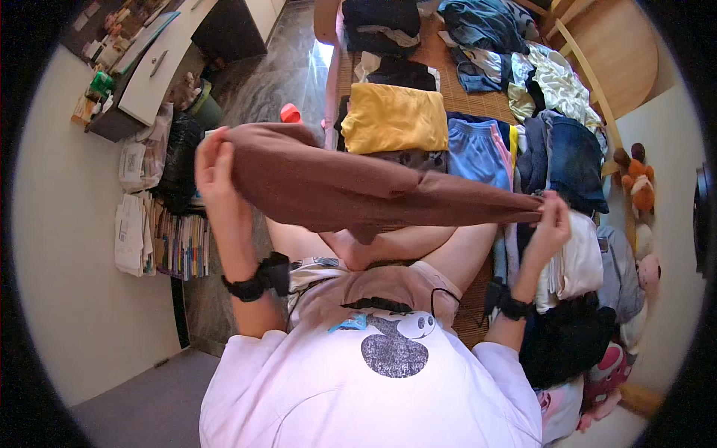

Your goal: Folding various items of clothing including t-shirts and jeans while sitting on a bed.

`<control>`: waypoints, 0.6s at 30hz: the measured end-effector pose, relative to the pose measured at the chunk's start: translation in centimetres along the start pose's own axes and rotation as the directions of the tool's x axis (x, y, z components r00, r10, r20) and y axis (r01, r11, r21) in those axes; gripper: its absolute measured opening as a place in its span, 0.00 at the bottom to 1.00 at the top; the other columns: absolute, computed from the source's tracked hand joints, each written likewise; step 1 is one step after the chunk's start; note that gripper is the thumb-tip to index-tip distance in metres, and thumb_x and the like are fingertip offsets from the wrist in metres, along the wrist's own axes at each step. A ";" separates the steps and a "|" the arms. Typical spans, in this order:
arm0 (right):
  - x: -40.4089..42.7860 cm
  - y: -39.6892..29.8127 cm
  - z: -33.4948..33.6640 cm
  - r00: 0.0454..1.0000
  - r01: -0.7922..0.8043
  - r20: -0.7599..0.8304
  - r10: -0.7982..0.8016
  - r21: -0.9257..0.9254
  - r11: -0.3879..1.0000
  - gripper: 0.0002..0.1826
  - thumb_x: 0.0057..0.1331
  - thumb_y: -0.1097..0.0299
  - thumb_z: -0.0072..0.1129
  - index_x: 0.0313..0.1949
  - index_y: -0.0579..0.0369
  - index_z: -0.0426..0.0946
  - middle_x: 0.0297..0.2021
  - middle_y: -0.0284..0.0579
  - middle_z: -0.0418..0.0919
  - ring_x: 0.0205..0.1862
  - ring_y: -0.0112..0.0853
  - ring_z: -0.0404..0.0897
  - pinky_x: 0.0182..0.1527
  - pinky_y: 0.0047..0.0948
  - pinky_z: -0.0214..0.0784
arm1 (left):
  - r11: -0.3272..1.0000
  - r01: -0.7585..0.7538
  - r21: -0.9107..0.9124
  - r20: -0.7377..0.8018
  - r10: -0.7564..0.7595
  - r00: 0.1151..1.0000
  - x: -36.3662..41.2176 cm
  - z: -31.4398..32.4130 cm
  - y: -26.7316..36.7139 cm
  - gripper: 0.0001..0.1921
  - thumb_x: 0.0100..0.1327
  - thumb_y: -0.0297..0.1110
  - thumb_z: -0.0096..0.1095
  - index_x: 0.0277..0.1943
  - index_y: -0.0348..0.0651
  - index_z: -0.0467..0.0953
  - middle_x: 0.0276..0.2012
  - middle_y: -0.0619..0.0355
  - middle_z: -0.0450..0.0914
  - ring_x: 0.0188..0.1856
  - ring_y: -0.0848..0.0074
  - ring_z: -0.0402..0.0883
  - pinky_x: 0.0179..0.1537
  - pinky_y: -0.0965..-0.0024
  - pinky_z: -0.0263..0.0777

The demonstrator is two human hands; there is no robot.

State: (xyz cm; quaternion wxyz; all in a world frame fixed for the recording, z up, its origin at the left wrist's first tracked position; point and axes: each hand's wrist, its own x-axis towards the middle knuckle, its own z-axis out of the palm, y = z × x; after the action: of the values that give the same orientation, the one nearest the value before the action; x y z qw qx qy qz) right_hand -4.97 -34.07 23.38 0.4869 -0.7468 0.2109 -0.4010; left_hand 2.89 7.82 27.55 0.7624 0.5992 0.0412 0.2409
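A brown garment is stretched sideways in the air above my crossed legs. My left hand grips its wide end, with the fingers over the upper corner. At the narrow end, my right hand pinches the gathered cloth. The garment's exact kind cannot be made out. Just beyond it lies a folded yellow garment on top of a dark patterned one. Blue shorts lie to the right of that pile. Close to my right hand are folded dark blue jeans and folded white cloth.
A bamboo mat covers the bed. Dark folded clothes and loose white clothes lie farther off. Plush toys line the right wall. To the left are a desk, books and a green bin.
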 end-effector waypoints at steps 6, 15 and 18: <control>2.0 -0.1 -3.0 1.000 -0.012 0.004 0.012 0.009 1.000 0.10 0.65 0.67 0.50 0.36 0.59 0.78 0.22 0.30 0.71 0.21 0.15 0.64 0.22 0.15 0.55 | 0.996 -0.030 0.088 -0.068 0.036 0.997 -0.5 -4.1 0.8 0.11 0.61 0.24 0.48 0.46 0.37 0.71 0.45 0.58 0.73 0.46 0.77 0.71 0.48 0.76 0.64; -5.1 7.8 -3.7 0.127 -0.048 0.566 0.815 -0.817 0.575 0.21 0.58 0.58 0.56 0.45 0.62 0.74 0.29 0.49 0.80 0.24 0.33 0.78 0.26 0.31 0.70 | 0.179 -0.032 0.983 0.175 -0.881 0.440 -9.7 -14.9 -9.5 0.12 0.54 0.33 0.56 0.40 0.36 0.75 0.34 0.43 0.79 0.36 0.58 0.79 0.40 0.64 0.72; -6.3 10.3 -1.8 0.336 0.146 0.814 0.474 -0.543 0.827 0.22 0.57 0.58 0.57 0.45 0.63 0.73 0.33 0.53 0.79 0.33 0.42 0.79 0.35 0.36 0.70 | 0.064 -0.053 0.997 0.083 -0.824 0.561 -9.5 -15.3 -10.0 0.15 0.54 0.35 0.58 0.42 0.35 0.73 0.37 0.42 0.77 0.40 0.53 0.77 0.42 0.61 0.71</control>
State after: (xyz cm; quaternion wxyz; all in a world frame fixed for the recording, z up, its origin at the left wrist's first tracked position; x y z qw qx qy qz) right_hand -9.36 -35.07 12.05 0.3322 -0.9131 0.0762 0.2237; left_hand -7.64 15.82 11.79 0.2050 0.9222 0.0831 -0.3171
